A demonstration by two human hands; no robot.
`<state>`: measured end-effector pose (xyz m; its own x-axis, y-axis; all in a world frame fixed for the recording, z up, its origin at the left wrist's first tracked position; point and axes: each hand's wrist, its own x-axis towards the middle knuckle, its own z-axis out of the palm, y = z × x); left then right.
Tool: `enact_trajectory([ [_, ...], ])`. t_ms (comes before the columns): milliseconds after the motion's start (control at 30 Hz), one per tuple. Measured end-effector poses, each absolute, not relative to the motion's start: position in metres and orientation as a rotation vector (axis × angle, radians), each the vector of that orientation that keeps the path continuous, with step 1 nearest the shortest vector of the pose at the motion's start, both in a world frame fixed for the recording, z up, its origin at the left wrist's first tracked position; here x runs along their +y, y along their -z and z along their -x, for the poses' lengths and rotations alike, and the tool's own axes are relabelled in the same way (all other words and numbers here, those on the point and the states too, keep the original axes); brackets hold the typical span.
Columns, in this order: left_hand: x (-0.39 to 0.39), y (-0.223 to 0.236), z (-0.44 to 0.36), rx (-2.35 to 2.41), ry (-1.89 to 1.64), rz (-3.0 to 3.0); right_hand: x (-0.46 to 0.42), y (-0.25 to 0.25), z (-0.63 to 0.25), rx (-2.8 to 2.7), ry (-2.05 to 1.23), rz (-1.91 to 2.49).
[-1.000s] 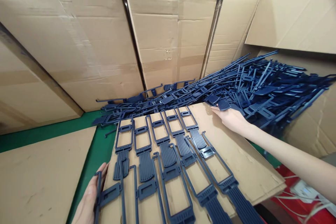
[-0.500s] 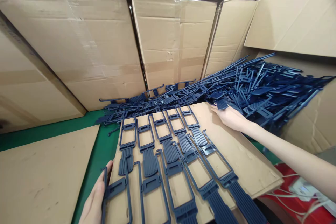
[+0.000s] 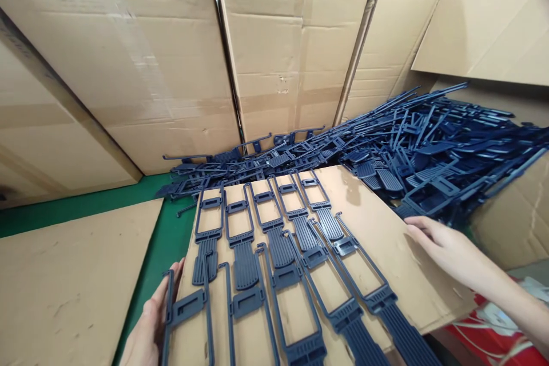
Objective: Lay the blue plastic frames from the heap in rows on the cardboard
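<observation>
A cardboard sheet (image 3: 364, 211) carries two rows of dark blue plastic pieces, each with a rectangular frame, hooked ends and a ribbed flap. The far row includes a frame piece (image 3: 245, 263); in the near row another frame piece (image 3: 300, 306) overlaps the flaps behind it. At the left edge my left hand (image 3: 148, 320) is closed around the sheet, its fingers partly hidden behind the nearest piece. My right hand (image 3: 441, 249) lies at the right edge with fingers stretched toward the sheet and no plastic piece in them. Its lower fingers are hidden.
A large heap of similar blue pieces (image 3: 429, 143) spreads along the far side and right. Tall cardboard boxes (image 3: 287, 51) stand behind it. Another cardboard sheet (image 3: 72, 274) lies left on the green surface (image 3: 148, 200). White cables (image 3: 480, 337) and something red sit at lower right.
My right hand has moved from the sheet's far right corner back along its right edge toward me. My left hand and the rows of pieces stay nearly as they were; the view has shifted slightly.
</observation>
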<state>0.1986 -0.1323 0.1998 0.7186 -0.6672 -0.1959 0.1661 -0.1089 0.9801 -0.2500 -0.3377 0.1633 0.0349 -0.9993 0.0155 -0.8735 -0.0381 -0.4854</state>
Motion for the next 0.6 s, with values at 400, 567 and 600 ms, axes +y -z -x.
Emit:
enact_trajectory([
  [400,-0.115,-0.189,-0.203,-0.404,0.766,-1.628,-0.327,-0.153,0.237,1.905,0.329,1.74],
  [567,-0.111,-0.197,-0.192,-0.341,0.743,-1.609,-0.321,-0.163,0.229,1.846,0.222,1.688],
  [600,-0.109,-0.198,-0.193,-0.342,0.743,-1.606,-0.32,-0.164,0.227,1.831,0.219,1.691],
])
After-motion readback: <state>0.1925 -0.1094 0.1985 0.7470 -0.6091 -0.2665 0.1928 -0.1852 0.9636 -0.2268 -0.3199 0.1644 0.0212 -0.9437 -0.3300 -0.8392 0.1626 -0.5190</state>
